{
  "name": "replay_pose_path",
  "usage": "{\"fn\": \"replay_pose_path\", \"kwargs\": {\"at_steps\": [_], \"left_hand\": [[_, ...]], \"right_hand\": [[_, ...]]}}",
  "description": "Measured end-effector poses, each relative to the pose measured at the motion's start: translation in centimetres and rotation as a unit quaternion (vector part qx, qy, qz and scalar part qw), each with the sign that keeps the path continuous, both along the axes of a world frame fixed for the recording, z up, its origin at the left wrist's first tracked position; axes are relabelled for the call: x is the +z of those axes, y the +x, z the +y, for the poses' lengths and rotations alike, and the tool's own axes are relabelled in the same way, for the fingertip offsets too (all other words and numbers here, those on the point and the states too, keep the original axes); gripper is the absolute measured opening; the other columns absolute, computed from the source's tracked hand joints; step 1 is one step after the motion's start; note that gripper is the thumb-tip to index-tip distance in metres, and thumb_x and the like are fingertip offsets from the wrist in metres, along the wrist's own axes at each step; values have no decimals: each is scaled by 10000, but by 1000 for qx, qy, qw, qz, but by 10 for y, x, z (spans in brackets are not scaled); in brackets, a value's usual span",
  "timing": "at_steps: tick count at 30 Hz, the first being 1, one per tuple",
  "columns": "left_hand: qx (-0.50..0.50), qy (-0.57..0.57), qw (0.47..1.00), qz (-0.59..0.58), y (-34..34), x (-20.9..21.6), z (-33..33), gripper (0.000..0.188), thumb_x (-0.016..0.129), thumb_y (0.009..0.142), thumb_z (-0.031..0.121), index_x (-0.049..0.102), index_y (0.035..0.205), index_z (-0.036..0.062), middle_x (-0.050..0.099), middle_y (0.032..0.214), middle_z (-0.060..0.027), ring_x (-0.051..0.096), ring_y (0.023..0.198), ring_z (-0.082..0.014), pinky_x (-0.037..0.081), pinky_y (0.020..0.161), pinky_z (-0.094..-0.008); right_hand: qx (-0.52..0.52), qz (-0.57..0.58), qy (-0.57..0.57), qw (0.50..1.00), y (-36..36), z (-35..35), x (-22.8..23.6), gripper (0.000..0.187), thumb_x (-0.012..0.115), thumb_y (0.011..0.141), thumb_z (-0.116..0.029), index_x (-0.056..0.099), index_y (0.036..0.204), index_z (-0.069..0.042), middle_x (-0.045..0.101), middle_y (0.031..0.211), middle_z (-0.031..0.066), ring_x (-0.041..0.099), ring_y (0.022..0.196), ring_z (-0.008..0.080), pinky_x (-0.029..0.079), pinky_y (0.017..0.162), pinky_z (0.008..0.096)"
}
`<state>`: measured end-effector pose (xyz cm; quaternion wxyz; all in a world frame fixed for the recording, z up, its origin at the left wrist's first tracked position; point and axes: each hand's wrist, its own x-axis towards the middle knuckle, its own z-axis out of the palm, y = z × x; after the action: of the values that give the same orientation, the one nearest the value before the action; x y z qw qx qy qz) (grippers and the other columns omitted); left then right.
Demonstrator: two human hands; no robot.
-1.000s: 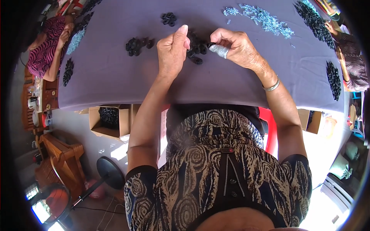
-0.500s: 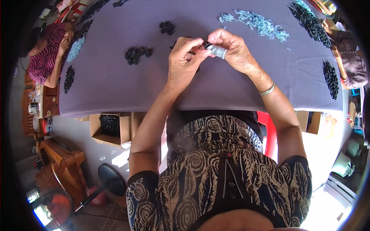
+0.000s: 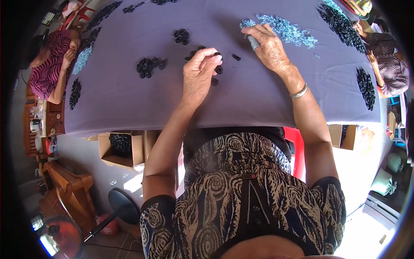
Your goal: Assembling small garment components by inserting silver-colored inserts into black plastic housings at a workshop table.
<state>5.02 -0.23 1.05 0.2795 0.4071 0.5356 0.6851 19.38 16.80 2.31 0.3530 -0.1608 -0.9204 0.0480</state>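
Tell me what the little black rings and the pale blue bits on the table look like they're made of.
Black rings: likely rubber or plastic, matte black with no glint. Pale blue bits by the right hand: maybe metal or shiny plastic, since they sparkle; too small to tell.

2 hands (image 3: 199, 73), 2 cardboard boxes (image 3: 120, 149), approx. 9 black-ring piles (image 3: 148, 67)

An open brown cardboard box (image 3: 120, 149) of dark parts sits below the table's near-left edge, beside a wooden bench (image 3: 64, 190). Far left, a seated person in a striped magenta top (image 3: 49, 69) leans on the grey tablecloth (image 3: 129, 99). A black pile of small parts (image 3: 366, 86) lies at the right.
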Motion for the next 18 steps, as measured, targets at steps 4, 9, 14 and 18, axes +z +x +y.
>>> {"fn": "replay_pose_path", "kwargs": {"at_steps": [4,9,14,18], "left_hand": [[-29,-44,999,-7,0,1,1,154,623,890,157,603,998,49,619,852,-11,573,748,-69,424,578,-204],[-35,-50,998,4,-6,-4,1,158,623,888,149,605,1003,42,621,839,-16,575,742,-70,420,560,-205],[-50,-56,997,28,-8,-10,1,183,649,862,126,627,1016,31,620,833,-13,578,733,-69,440,560,-206],[-42,-59,997,26,-7,-7,1,157,631,867,79,643,1012,18,635,857,-26,553,690,-71,433,571,-210]], "right_hand": [[-11,-47,39,998,-2,11,-18,420,576,700,89,610,1086,-72,602,1038,61,530,967,260,468,900,347],[-2,-81,45,996,-9,15,-25,337,567,715,80,621,1015,-64,590,1019,73,553,984,256,477,898,354],[-83,-101,-2,991,-9,7,-23,266,578,731,67,615,963,-57,582,1001,98,576,994,286,495,880,369],[-70,-56,-11,996,-3,11,-19,300,585,721,83,598,993,-43,575,969,104,591,904,281,513,787,338]]}}
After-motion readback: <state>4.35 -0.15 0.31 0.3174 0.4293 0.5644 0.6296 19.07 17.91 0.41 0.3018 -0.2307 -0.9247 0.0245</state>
